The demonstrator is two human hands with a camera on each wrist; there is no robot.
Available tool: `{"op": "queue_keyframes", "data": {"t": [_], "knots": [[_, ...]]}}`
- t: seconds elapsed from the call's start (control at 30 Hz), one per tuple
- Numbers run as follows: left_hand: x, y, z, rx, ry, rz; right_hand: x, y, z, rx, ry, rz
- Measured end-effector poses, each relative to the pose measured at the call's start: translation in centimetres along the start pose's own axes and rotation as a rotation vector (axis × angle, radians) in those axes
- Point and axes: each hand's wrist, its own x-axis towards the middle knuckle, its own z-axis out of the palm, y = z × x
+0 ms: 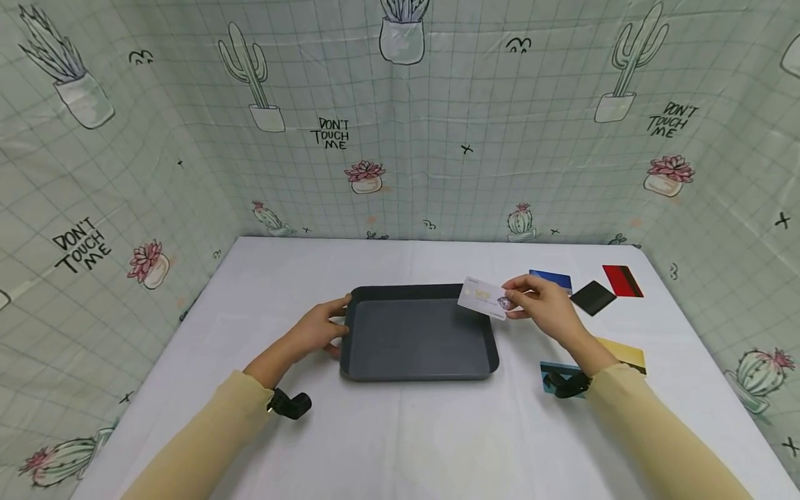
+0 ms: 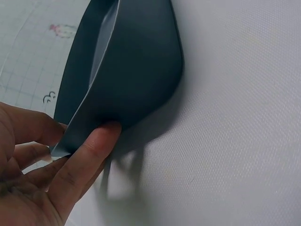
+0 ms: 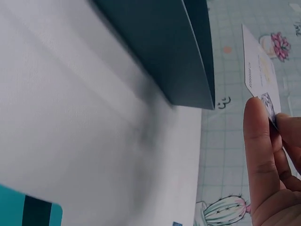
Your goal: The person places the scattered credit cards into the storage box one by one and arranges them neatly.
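Note:
A dark grey rectangular tray (image 1: 419, 344) lies on the white table in the head view. My left hand (image 1: 317, 328) grips its left rim; the left wrist view shows the thumb against the outer wall (image 2: 146, 56) and other fingers at the rim's edge. Over the tray's far right corner, my right hand (image 1: 542, 304) pinches a white bank card (image 1: 480, 297) by one end. The right wrist view has this card (image 3: 258, 63) raised above the tray's rim, seen nearly edge-on between thumb and fingers.
Right of the tray, a blue card (image 1: 553, 279), a black card (image 1: 594, 298) and a red card (image 1: 620, 281) lie near the back. Closer in are a yellow card (image 1: 628, 353) and a teal card (image 1: 548, 369), partly covered by my right forearm. Cactus-print cloth (image 1: 437, 139) encloses the table.

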Motion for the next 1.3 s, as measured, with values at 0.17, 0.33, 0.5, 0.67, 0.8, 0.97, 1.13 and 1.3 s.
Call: {"op": "queue_keyframes", "data": {"t": [0.17,0.33,0.5,0.67,0.8,0.97,1.13,1.3], "knots": [[0.0,0.1,-0.1,-0.007,-0.002,0.001,0.1,-0.4,0.6,0.043,-0.017,0.006],[0.0,0.2,-0.1,-0.009,-0.008,0.008,0.2,-0.4,1.3,0.064,-0.048,-0.007],[-0.1,0.2,-0.2,-0.013,-0.009,0.007,0.3,-0.3,1.9,0.081,-0.095,-0.002],[0.0,0.0,-0.3,-0.006,0.003,0.000,0.5,-0.2,2.5,0.094,-0.112,-0.001],[0.1,0.0,-0.2,-0.012,0.008,-0.009,0.5,-0.3,3.0,0.112,-0.116,-0.008],[0.2,0.0,-0.2,-0.018,0.006,-0.018,0.5,-0.6,3.4,0.127,-0.121,-0.005],[0.3,-0.2,-0.2,-0.013,0.006,-0.015,0.5,-0.9,3.6,0.110,-0.120,0.006],[0.4,-0.4,-0.3,-0.014,0.006,-0.014,0.5,-1.1,3.9,0.107,-0.132,0.010]]}}
